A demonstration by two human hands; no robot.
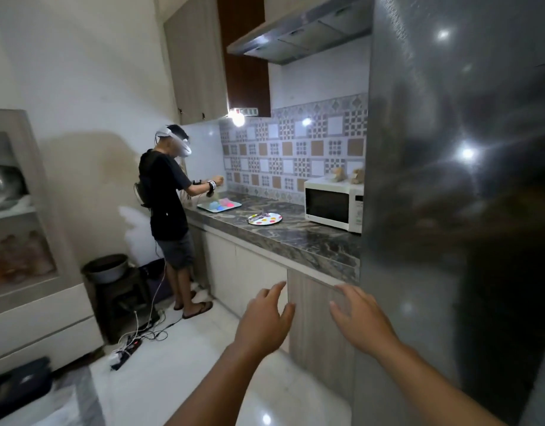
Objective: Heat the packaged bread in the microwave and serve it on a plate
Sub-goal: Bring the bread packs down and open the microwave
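Observation:
A white microwave (332, 204) with its door closed stands on the marble counter (295, 238) against the tiled wall. To its left lies a round plate (265, 218) with coloured dots and a utensil on it. My left hand (265, 321) and my right hand (362, 321) are both held out in front of me, fingers apart and empty, well below and short of the counter, level with the lower cabinets. I see no packaged bread.
A tall dark fridge (461, 195) fills the right side. Another person (169, 210) wearing a headset stands at the counter's far end over a tray (218, 206) with coloured items. Cables and a power strip (126, 352) lie on the floor; a stool with a pot (106, 267) is at left.

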